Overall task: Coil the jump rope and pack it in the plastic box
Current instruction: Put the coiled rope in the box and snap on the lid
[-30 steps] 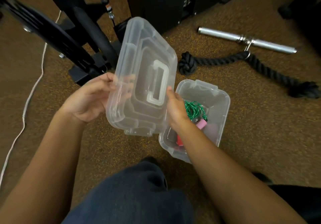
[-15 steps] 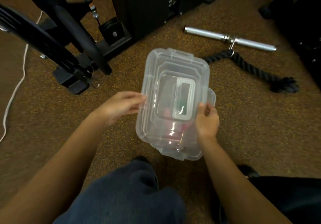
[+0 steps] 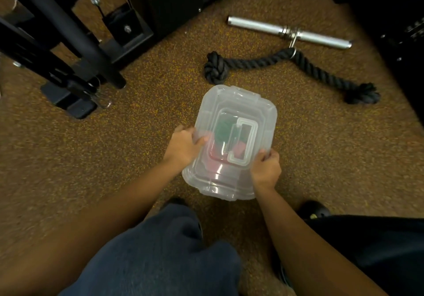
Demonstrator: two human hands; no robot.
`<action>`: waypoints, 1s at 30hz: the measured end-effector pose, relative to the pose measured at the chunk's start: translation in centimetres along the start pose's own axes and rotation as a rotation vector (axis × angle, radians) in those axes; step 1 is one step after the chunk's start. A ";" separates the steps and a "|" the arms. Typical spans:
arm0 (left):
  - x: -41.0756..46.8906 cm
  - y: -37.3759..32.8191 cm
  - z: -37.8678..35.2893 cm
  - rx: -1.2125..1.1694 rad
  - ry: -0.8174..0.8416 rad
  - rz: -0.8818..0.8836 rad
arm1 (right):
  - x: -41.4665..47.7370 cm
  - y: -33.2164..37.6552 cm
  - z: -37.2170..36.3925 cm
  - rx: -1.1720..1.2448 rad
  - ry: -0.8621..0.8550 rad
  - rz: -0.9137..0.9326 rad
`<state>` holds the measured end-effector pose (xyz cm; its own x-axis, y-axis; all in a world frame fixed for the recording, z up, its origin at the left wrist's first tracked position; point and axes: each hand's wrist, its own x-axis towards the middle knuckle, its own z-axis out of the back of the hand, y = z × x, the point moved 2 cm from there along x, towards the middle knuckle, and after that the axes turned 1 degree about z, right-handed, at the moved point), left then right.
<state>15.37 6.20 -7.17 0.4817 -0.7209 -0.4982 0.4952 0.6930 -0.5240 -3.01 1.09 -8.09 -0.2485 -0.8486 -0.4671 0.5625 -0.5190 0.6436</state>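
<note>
On the speckled brown floor (image 3: 114,158), near the middle of the view, a clear plastic box (image 3: 229,187) is set with its lid (image 3: 263,116) laid over the top. Through the cloudy lid the jump rope (image 3: 223,127) is seen inside as a green coil, with pink and red shapes beside it (probably its handles, though the plastic blurs them). The lid's left edge is gripped by the left hand (image 3: 183,146), fingers curled over the rim and the thumb pressed on top. The near right edge is clasped by the right hand (image 3: 266,169), its fingers bent tightly around the rim. Whether the lid is fully snapped down cannot be told. A flat moulded handle (image 3: 243,144) is seen lying on the lid's centre. Beyond the box, a thick black rope (image 3: 275,60) with knotted ends is clipped to a silver bar (image 3: 289,33). Black machine frames (image 3: 68,43) stand at the upper left. A knee in blue cloth (image 3: 165,249) is seen at the bottom edge.
</note>
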 end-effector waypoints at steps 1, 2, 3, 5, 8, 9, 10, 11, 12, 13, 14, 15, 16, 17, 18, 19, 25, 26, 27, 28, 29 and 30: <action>0.0 0.1 -0.3 0.018 -0.004 -0.006 | -0.1 -0.2 0.0 -0.004 0.005 -0.004; -0.2 0.1 -0.4 0.025 -0.004 -0.001 | -0.1 -0.5 -0.1 -0.009 0.009 -0.001; -0.2 0.2 -0.5 0.026 -0.004 0.009 | -0.2 -0.7 0.0 -0.015 0.018 0.004; -0.2 0.4 -0.6 0.022 -0.002 0.022 | -0.3 -0.9 0.2 -0.025 0.040 0.019; -0.4 0.5 -0.8 -0.004 0.045 0.110 | 0.0 -0.7 0.6 -0.041 0.081 0.032; -0.4 0.6 -0.9 -0.020 0.060 0.138 | 0.2 -0.6 0.6 -0.041 0.092 0.036; -0.4 0.6 -0.9 -0.035 0.073 0.161 | 0.3 -0.6 0.7 -0.039 0.100 0.037; -0.3 0.6 -0.9 -0.051 0.084 0.182 | 0.4 -0.6 0.7 -0.037 0.106 0.037; -0.2 0.6 -0.8 -0.062 0.095 0.191 | 0.5 -0.6 0.7 -0.038 0.110 0.037; 0.1 0.7 -0.8 -0.071 0.107 0.195 | 0.5 -0.7 0.7 -0.037 0.115 0.033; 0.3 0.9 -0.8 -0.088 0.126 0.203 | 0.7 -0.8 0.6 -0.033 0.124 0.025; 0.5 1.1 -0.7 -0.123 0.143 0.217 | 0.7 -0.8 0.6 -0.027 0.133 0.017; 0.6 1.3 -0.7 -0.172 0.153 0.226 | 0.9 -0.8 0.5 -0.022 0.143 0.008; 0.8 1.6 -0.8 -0.217 0.165 0.239 | 1.0 -0.8 0.4 -0.015 0.153 0.000; 0.7 1.9 -0.8 -0.246 0.184 0.252 | 1.3 -0.8 0.4 -0.006 0.167 -0.015; 0.6 2.0 -0.8 -0.272 0.199 0.259 | 1.6 -0.8 0.3 0.002 0.186 -0.037; -0.3 2.8 -1.1 -0.557 0.165 0.353 | 3.7 -0.9 0.1 0.200 0.295 -0.218; -0.2 3.0 -1.0 -0.603 0.157 0.368 | 4.0 -0.8 0.1 0.269 0.327 -0.265; 0.2 3.2 -1.0 -0.647 0.182 0.387 | 4.3 -0.9 0.0 0.341 0.371 -0.315; 0.6 3.2 -1.0 -0.687 0.238 0.413 | 4.6 -1.0 0.0 0.394 0.428 -0.359; 0.9 3.1 -1.0 -0.725 0.302 0.429 | 4.8 -1.0 0.1 0.418 0.488 -0.393; 1.0 2.9 -0.9 -0.761 0.361 0.439 | 4.9 -1.2 0.2 0.436 0.554 -0.399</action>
<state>16.65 7.50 -9.84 0.1970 -0.4431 -0.8745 -0.3423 0.8048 -0.4849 -5.06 -2.49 -11.08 0.1255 -0.4758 -0.8706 0.1271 -0.8626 0.4897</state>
